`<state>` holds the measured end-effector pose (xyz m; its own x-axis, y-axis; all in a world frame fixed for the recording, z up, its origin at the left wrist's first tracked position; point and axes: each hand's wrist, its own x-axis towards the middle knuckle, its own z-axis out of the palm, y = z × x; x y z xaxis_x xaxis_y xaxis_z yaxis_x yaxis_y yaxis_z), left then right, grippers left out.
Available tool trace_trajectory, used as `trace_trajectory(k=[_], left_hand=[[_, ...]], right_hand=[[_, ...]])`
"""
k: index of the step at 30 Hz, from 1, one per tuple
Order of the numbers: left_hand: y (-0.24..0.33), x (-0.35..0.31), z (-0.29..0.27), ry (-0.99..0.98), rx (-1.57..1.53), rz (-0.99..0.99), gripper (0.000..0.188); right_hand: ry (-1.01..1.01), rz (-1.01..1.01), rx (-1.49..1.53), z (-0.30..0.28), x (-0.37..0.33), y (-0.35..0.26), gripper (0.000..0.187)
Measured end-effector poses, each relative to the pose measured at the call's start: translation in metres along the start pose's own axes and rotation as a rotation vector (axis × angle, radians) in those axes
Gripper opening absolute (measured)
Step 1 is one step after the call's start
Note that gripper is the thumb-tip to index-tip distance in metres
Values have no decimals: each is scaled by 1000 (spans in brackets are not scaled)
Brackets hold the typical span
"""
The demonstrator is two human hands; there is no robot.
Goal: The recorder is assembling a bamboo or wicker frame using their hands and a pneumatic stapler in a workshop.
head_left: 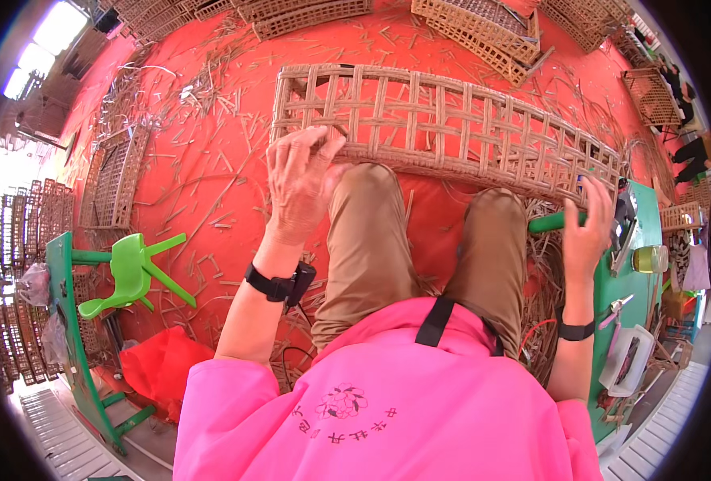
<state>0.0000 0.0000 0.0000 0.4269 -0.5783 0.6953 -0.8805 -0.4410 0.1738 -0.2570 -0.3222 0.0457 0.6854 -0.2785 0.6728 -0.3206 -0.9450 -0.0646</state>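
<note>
A long brown woven basket-like frame [428, 120] with an open lattice lies across in front of my knees. My left hand [299, 180] is at its near left corner, fingers bent over the edge, with the thumb blurred beside my knee. Close to the frame's right end, my right hand [589, 228] is raised with its fingers apart and the thumb away from them. Its fingertips overlap the near edge; whether they touch it I cannot tell.
A small light-green chair [135, 276] stands at left by a green table frame [71, 321]. At right, a green bench [636, 297] bears a glass jar [650, 259] and a white tray [626, 361]. Scraps litter the red floor [203, 160]; more woven pieces [476, 32] lie beyond.
</note>
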Motion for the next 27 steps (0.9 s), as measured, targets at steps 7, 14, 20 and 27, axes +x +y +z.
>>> trace_trajectory(k=[7,14,20,27], left_hand=[[-18,-6,-12,29,7,-49,58],[-36,-20,-7,70,-63,-223,58],[-40,-21,-4,71,-184,-347,55],[-58,-33,10,178,-132,-300,51]], right_hand=[[-133,-303,348,43,18,-103,41],[-27,-376,352,82,40,-153,37],[-53,-255,322,86,42,-162,32],[74,-252,339,109,41,-165,16]])
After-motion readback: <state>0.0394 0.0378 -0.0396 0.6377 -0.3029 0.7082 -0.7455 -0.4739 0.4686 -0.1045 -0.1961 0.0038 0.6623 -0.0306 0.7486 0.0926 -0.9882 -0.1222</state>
